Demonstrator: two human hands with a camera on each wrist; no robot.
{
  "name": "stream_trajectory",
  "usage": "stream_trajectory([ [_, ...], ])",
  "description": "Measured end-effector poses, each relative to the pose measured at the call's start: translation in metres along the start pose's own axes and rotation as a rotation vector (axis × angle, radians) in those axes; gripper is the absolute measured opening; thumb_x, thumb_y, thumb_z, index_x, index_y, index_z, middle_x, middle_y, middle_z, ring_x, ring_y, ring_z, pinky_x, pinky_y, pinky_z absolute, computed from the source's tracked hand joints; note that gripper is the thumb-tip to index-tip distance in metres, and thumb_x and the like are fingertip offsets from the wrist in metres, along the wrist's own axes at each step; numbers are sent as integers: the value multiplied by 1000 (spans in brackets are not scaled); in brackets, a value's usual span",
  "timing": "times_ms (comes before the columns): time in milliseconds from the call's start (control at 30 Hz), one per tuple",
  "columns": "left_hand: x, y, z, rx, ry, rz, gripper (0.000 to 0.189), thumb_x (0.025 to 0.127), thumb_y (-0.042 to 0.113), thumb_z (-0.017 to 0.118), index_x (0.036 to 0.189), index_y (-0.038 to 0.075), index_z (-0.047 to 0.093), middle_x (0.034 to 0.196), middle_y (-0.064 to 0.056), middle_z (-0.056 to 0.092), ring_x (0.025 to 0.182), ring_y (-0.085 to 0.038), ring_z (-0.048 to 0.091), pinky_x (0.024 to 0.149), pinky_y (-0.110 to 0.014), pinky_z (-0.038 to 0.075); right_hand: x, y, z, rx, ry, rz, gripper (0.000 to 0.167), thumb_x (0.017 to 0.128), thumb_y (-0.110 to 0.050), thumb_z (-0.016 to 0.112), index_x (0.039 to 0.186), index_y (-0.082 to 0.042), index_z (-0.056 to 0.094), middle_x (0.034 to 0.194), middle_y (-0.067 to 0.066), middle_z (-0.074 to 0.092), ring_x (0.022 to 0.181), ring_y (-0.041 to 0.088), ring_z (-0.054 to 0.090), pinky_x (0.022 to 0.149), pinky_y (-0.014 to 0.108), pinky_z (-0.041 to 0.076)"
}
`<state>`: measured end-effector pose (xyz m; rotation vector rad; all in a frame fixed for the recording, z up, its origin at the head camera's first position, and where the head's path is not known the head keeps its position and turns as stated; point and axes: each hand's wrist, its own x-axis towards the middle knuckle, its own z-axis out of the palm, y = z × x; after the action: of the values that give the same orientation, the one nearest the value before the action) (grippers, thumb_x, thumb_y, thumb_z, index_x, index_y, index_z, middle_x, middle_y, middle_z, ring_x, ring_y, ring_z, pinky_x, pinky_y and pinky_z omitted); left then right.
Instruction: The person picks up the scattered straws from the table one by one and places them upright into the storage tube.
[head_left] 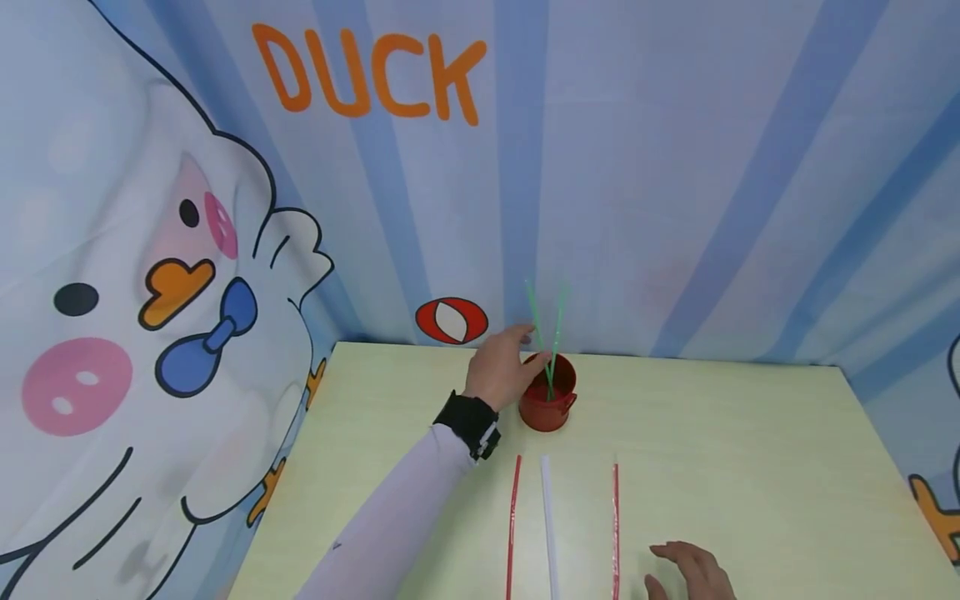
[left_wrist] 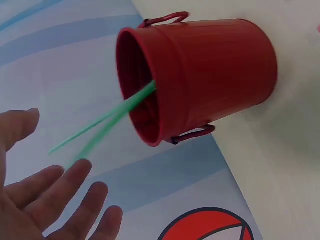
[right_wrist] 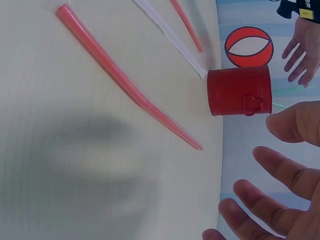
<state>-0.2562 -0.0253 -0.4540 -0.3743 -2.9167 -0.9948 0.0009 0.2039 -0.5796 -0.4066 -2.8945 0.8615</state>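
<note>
A small red metal bucket (head_left: 545,417) with side handles stands near the table's back edge. Two thin green straws (head_left: 557,333) lean out of it, crossing low down. My left hand (head_left: 501,367) is beside the bucket's mouth, its thumb and fingers spread apart around the straws' upper part. In the left wrist view, a gap shows between the thumb and the fingertips (left_wrist: 80,167), with nothing gripped. My right hand (head_left: 693,571) hovers over the table's front, fingers loosely bent and holding nothing. Nearest to it lies a red straw (head_left: 616,529) in a clear wrapper.
Left of that straw, a white straw (head_left: 550,525) and another red straw (head_left: 513,525) lie lengthwise on the pale table (head_left: 750,450). A blue striped cloth (head_left: 637,208) with duck drawings hangs right behind the table.
</note>
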Motion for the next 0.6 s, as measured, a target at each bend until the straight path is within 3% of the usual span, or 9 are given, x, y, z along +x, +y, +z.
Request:
stream_trajectory([
  [67,0,-2,3,42,-7,1,56,99,38,70,146,11,58,136,-9,70,120,-26,69,94,-42,61,0,-1,-1,3,-34,30,32,86,-21,80,117,-14,73,127,16,63,116,36,59,90,53,55],
  [167,1,-2,5,98,-7,6,60,99,41,69,149,11,56,143,-9,66,128,-27,64,100,-43,59,0,0,0,1,-9,14,32,85,-20,82,116,-15,73,126,16,64,114,35,60,88,53,56],
  [367,1,-4,5,165,-9,31,62,99,45,67,151,12,54,148,-9,60,133,-30,58,104,-44,56,-2,0,3,12,125,-86,32,78,-14,87,107,-16,76,114,12,68,103,33,64,76,43,55],
  [600,-9,-10,-2,226,13,109,61,99,45,68,148,11,55,143,-10,62,129,-29,60,104,-40,56,-3,2,3,12,88,-51,32,80,-16,85,110,-16,74,119,13,67,107,33,62,80,46,55],
])
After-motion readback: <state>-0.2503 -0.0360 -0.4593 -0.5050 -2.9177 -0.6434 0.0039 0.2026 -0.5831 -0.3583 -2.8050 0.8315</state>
